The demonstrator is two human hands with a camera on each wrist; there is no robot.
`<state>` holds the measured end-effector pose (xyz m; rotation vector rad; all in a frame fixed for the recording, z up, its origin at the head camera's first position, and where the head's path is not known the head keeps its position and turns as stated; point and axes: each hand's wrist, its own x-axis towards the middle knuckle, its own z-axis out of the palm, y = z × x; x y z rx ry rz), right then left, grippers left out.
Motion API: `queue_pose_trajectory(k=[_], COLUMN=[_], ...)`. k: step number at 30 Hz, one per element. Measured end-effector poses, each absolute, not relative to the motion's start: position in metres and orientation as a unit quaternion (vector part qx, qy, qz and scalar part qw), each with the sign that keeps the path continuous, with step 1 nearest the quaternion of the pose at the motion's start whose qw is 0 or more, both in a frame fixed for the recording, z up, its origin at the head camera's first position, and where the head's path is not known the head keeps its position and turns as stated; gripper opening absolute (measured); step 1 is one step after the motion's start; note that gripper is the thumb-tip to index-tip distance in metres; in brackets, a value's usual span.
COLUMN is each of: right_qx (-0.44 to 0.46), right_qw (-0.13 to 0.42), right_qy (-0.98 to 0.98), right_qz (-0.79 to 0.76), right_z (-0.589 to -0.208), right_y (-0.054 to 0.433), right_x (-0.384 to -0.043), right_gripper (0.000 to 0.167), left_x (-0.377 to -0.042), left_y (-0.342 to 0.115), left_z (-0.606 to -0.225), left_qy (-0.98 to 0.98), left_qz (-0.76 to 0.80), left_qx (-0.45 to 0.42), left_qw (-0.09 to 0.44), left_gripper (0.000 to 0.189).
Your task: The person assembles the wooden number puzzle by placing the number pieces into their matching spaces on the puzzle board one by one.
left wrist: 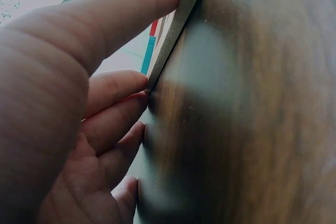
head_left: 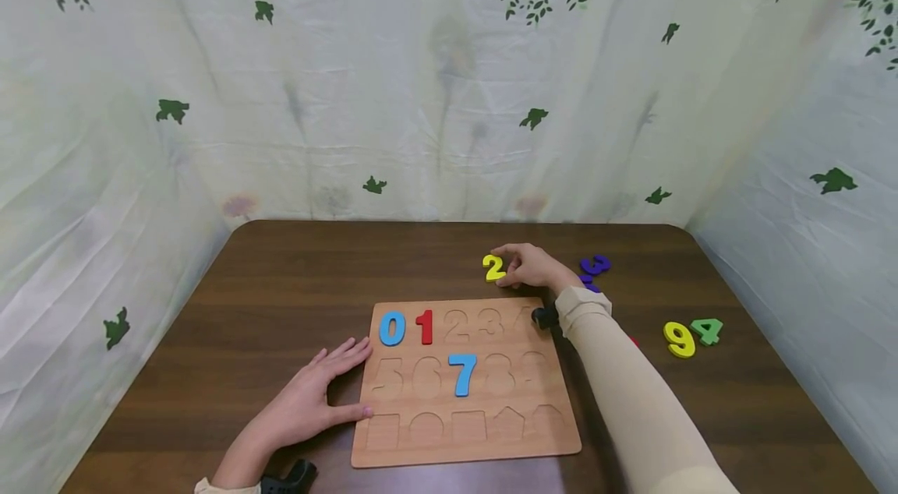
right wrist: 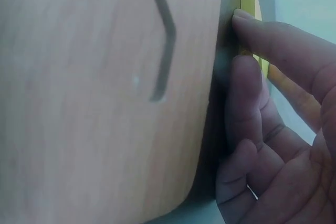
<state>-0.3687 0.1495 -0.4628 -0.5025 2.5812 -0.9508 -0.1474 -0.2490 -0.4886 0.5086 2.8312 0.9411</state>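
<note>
A yellow number 2 [head_left: 493,268] is beyond the far edge of the wooden number board [head_left: 410,432], and my right hand [head_left: 536,266] pinches it between thumb and index finger. In the right wrist view the yellow piece [right wrist: 247,2] shows edge-on at those fingertips, beside the board's corner. My left hand [head_left: 309,400] rests with fingers spread and fairly straight, its tips against the board's left edge. On the board are a blue 0 [head_left: 392,329], a red 1 [head_left: 424,327] and a blue 7 [head_left: 462,375], among several outlined recesses.
Behind the right wrist lie a purple number 3 [head_left: 595,265] and another purple piece [head_left: 589,284], partly hidden by the sleeve. Farther right are a yellow 9 [head_left: 679,340] and a green 4 [head_left: 706,331]. A leaf-patterned curtain [head_left: 421,89] surrounds the brown table [head_left: 316,268].
</note>
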Motion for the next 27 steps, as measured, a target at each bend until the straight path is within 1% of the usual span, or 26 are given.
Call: queue_pose_trajectory(k=[8,18,27], right_qx=[-0.165,-0.176,-0.181], right_qw=[0.158,0.14,0.116], right_qy=[0.91,0.911,0.912], right_qz=[-0.347,-0.345,-0.348], right_z=[-0.467,-0.467,-0.458], right_y=[0.149,0.153,0.147], right_x=[-0.366,-0.365,-0.348], right_gripper=[0.067,0.068,0.064], left_x=[-0.147,-0.149,-0.149], left_y=[-0.25,-0.249,-0.249], left_z=[-0.489,-0.488,-0.489], left_qy=[0.934,0.933,0.934], left_qz=[0.31,0.312,0.312], left_qx=[0.169,0.167,0.167], left_qw=[0.057,0.059,0.06], left_gripper=[0.094,0.095,0.094])
